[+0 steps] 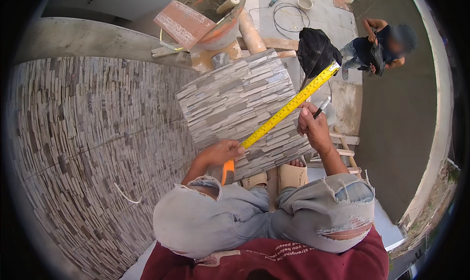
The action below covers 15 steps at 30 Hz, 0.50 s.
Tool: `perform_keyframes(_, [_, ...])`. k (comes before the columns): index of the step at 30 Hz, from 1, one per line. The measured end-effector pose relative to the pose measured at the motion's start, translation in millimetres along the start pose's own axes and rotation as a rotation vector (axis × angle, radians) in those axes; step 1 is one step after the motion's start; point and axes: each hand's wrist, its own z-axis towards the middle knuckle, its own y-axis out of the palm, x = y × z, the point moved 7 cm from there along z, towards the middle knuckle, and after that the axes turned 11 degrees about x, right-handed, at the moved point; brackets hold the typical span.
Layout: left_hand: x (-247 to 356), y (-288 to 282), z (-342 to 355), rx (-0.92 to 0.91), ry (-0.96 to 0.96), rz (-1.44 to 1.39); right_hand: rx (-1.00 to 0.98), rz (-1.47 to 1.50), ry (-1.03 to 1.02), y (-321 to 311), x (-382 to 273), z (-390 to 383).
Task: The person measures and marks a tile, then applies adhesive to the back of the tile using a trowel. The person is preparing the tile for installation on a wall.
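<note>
My left hand (221,153) is closed on a tape measure, whose orange case (227,172) shows below the fingers. From it the yellow blade (286,108) runs out up and to the right, across a loose stone-patterned tile (240,96) in grey and beige strips. The blade's metal tip reaches past the tile's right edge, in front of a black bag-like bundle (317,52). My right hand (316,127), to the right of the blade, pinches a dark marker pen (321,106) with a pale end. The tile lies in front of my sandalled feet.
On the left, matching tiles (93,133) cover a wall, with a white cord (127,194) against it. A mortar tub (215,33) and reddish tile piece (183,24) stand beyond. A wooden ladder (346,152) is at right. Another person (377,47) holds something dark below.
</note>
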Motion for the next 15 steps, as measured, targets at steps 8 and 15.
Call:
perform_keyframes(8, [2,17,-20,0.178,-0.292,-0.393,0.207,-0.023,-0.216,6,-71,13])
perform_keyframes(15, [-2,62,-53,-0.151,-0.09,-0.382,0.305,-0.096,-0.21,-6,-80,12])
